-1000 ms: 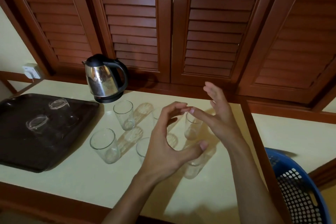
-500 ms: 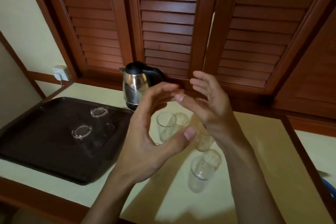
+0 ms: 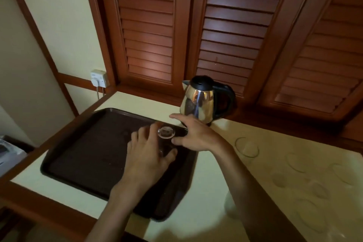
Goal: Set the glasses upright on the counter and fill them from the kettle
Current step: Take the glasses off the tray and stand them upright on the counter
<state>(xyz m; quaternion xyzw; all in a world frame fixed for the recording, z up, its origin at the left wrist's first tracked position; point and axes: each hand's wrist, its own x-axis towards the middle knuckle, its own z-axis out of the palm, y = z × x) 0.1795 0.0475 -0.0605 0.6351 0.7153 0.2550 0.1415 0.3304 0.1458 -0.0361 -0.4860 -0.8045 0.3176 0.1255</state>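
A clear glass stands upside down on the dark brown tray. My left hand wraps around it, fingers on its left and thumb low on its right. My right hand hovers just right of the glass with fingers spread, its thumb close to the glass. The steel kettle with black lid and handle stands behind my right hand. Several upright glasses, one of them nearest the tray, stand on the cream counter at the right, faint and blurred. No second glass shows on the tray.
A white wall socket with a cable sits at the back left corner. Brown louvred shutters close off the back of the counter. A wooden edge runs along the counter's front.
Both hands have moved left from above the upright glasses to the tray, and the view swung left. My left hand has taken hold of an inverted glass there.
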